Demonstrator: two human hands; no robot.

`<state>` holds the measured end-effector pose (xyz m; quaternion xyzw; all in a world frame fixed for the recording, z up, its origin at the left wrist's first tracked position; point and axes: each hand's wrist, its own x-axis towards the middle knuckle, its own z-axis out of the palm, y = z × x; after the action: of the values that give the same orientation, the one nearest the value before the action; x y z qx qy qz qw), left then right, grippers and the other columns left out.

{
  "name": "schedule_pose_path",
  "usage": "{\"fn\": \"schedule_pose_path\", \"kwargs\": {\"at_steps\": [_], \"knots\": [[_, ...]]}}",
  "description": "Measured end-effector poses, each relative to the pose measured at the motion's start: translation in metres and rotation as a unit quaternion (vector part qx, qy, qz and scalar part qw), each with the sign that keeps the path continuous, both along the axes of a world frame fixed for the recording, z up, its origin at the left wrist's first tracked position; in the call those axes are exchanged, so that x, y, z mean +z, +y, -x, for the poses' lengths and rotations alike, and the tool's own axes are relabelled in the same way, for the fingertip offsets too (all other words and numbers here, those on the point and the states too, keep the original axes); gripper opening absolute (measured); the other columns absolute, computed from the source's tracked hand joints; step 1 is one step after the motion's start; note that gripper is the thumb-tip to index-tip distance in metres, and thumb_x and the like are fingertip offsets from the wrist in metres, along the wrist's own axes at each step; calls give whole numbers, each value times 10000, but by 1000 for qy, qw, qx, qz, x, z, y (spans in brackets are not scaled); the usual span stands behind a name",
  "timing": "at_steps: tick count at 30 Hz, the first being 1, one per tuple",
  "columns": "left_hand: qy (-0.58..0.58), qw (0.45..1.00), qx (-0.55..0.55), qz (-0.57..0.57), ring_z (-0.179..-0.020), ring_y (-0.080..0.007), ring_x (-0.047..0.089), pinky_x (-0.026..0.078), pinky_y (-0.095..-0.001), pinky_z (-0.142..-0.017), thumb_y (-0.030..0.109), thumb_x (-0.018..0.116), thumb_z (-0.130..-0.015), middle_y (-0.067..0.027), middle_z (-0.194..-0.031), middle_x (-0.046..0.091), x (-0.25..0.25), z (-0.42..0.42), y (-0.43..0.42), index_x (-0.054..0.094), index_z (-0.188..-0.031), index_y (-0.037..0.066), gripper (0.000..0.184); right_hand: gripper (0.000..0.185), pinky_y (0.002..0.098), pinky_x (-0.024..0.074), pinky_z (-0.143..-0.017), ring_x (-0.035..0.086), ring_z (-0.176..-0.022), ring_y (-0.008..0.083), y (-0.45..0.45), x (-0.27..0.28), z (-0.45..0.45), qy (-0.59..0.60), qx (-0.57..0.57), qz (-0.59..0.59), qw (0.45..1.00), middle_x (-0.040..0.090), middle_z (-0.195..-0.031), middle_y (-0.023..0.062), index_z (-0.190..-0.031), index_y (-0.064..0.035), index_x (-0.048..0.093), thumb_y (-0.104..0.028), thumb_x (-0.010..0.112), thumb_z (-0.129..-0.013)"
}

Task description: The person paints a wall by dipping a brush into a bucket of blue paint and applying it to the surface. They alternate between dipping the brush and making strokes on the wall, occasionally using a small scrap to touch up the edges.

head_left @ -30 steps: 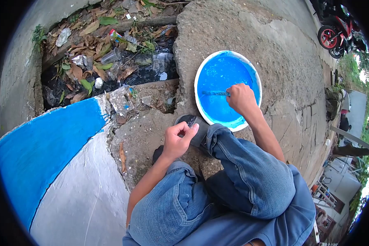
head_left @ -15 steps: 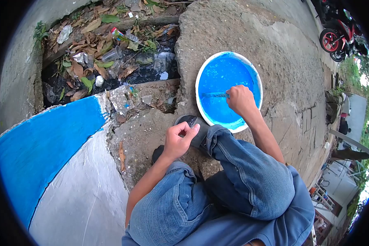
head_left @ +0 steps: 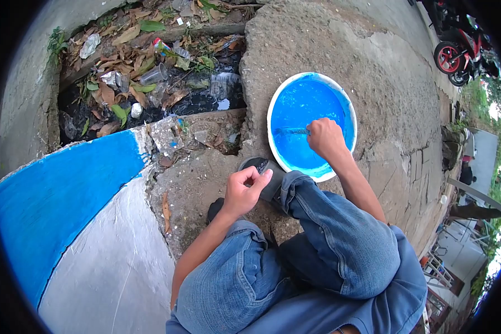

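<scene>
My right hand (head_left: 325, 138) is closed round a paintbrush (head_left: 294, 131) coated in blue, held low over a white-rimmed bucket (head_left: 353, 127). Bright blue paint (head_left: 303, 103) fills the bucket's inside, and the brush's far end points left at the paint; whether it dips in, I cannot tell. My left hand (head_left: 242, 193) hovers above my shoe (head_left: 256, 164) with its fingers curled and the thumb against the forefinger. Nothing shows in it. To the left is a low wall surface painted blue (head_left: 78, 175) above and whitish (head_left: 114, 250) below.
A ditch (head_left: 211, 100) with dark water, dry leaves and plastic litter lies at the upper left. Rough, cracked concrete (head_left: 395, 89) surrounds the bucket. My bent knees (head_left: 350, 245) are close below my hands. A red and black motorbike (head_left: 456, 53) stands at far right.
The bucket and ground sit slightly lower and further right in view. My right hand and the brush have shifted very slightly; the left hand keeps its pose.
</scene>
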<state>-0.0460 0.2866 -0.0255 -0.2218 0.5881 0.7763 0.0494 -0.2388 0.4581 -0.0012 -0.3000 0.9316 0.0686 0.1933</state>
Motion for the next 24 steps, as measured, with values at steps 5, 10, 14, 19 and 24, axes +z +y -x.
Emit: {"fn": "schedule_pose_path", "kwargs": {"at_steps": [5,10,14,19,24], "knots": [[2,1000,4,3,-542,-34,354,282,-251,-470,248,688,-876,39,-531,412,0,-1,0,477,-586,18,426,112,456,552,-595,670,-677,387,-3,-1,-2,-1,14,-5,1000,639,-713,241,-711,20,662,-41,574,-743],[-11,1000,-1,-10,-541,-28,352,277,-245,-467,249,687,-878,43,-532,414,2,0,-1,474,-582,24,428,117,460,552,-593,670,-676,386,-5,-2,-5,-4,24,-9,1000,637,-712,243,-707,18,660,-48,572,-747],[-5,1000,1,-11,-541,-25,350,272,-242,-465,245,685,-880,46,-533,415,2,-1,-1,469,-580,28,429,114,452,547,-659,654,-737,373,-4,0,-3,-8,-15,-44,999,642,-759,216,-776,-45,710,-85,627,-710],[-11,1000,3,-15,-539,-23,340,263,-241,-464,245,686,-882,55,-533,401,0,-2,-1,468,-582,29,429,111,448,549,-669,657,-746,372,-3,12,1,0,-29,-52,998,646,-766,220,-780,-42,710,-90,631,-718],[-7,1000,0,-10,-537,-17,328,246,-239,-459,242,683,-887,65,-536,389,-1,-1,0,467,-582,32,428,109,453,551,-646,657,-719,379,-5,16,2,11,-36,-37,999,643,-749,227,-769,-35,709,-87,629,-717]]}}
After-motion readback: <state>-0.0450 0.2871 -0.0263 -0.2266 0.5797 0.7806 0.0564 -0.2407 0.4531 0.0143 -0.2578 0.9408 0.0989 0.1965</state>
